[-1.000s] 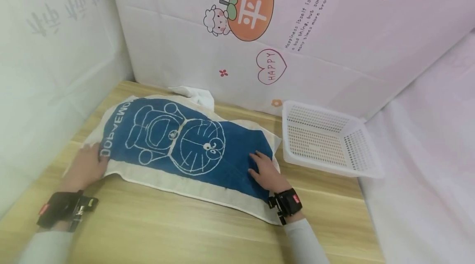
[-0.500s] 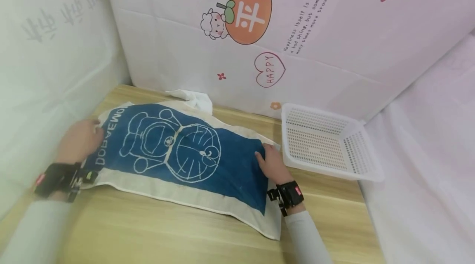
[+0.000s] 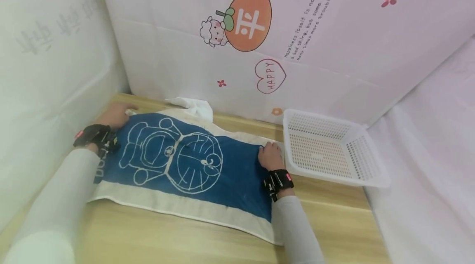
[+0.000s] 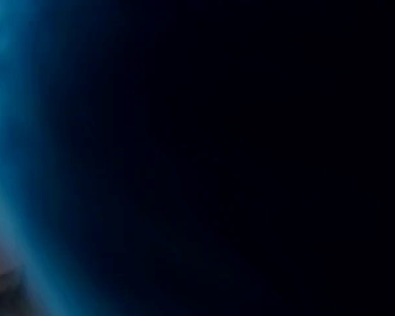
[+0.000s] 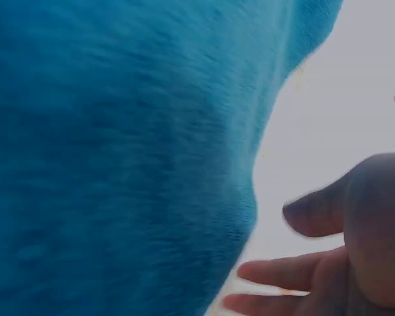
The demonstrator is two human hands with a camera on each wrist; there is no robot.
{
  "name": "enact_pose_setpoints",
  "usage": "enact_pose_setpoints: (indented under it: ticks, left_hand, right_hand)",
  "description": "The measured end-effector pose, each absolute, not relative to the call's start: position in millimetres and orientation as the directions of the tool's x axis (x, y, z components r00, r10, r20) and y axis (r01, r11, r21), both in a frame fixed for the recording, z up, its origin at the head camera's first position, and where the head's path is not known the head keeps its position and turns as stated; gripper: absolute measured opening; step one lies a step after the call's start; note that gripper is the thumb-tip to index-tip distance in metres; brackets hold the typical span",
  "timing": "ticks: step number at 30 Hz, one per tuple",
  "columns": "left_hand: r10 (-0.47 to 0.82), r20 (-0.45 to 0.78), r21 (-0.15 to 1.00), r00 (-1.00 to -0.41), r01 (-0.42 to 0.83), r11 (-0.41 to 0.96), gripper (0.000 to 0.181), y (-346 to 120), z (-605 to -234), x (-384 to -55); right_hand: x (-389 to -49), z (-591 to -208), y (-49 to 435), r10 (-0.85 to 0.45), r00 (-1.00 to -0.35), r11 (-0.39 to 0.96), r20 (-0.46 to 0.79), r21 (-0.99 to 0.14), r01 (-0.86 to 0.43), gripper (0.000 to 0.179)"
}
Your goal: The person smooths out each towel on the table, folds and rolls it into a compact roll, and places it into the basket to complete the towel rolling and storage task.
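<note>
A blue towel (image 3: 167, 161) with a cream border and a white line-drawn cartoon figure lies spread on the table. My left hand (image 3: 116, 115) is at its far left corner, and a bit of pale cloth shows at the fingertips, which seem to pinch it. At the far right corner is my right hand (image 3: 271, 156). In the right wrist view the right thumb and fingers (image 5: 270, 271) stand apart beside the edge of the blue cloth (image 5: 131, 164), with no cloth visible between them. Dark blue blur fills most of the left wrist view.
A white perforated basket (image 3: 371, 179) stands to the right of the towel. Crumpled white cloth (image 3: 200, 108) lies behind it, by the printed back wall (image 3: 167, 57). Bare wooden table (image 3: 178, 239) shows in front.
My left hand has moved away from me along the towel's left end to the far corner. My right hand has shifted slightly to the far right corner. The towel's right end has come nearer me.
</note>
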State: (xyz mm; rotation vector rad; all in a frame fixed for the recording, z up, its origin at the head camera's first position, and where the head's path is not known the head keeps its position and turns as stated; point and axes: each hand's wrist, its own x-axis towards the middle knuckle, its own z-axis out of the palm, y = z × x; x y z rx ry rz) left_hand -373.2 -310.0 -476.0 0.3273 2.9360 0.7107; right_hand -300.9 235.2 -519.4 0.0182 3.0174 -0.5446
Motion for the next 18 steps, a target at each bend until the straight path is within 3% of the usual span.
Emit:
enact_pose_setpoints:
  ticks: [4, 10, 14, 18]
  left_hand:
    - [0.296, -0.151, 0.474, -0.943, 0.193, 0.859, 0.047, -302, -476, -375]
    - [0.288, -0.241, 0.449, -0.927, 0.157, 0.88, 0.042, -298, -488, -382]
    - [0.296, -0.253, 0.411, -0.921, 0.175, 0.895, 0.044, -299, -494, -390]
    - [0.291, -0.259, 0.397, -0.921, 0.173, 0.901, 0.049, -296, -495, -392]
  right_hand:
    - [-315, -519, 236, -0.067, -0.997, 0.939, 0.029, -0.337, -0.073, 0.031]
    - [-324, -519, 242, -0.027, -1.0, 0.938, 0.015, -0.346, -0.031, 0.017]
    - [-326, -523, 248, 0.0, -1.0, 0.94, -0.017, -0.34, 0.005, 0.034]
    - [-322, -522, 250, -0.001, -1.0, 0.943, -0.015, -0.334, 0.004, 0.032]
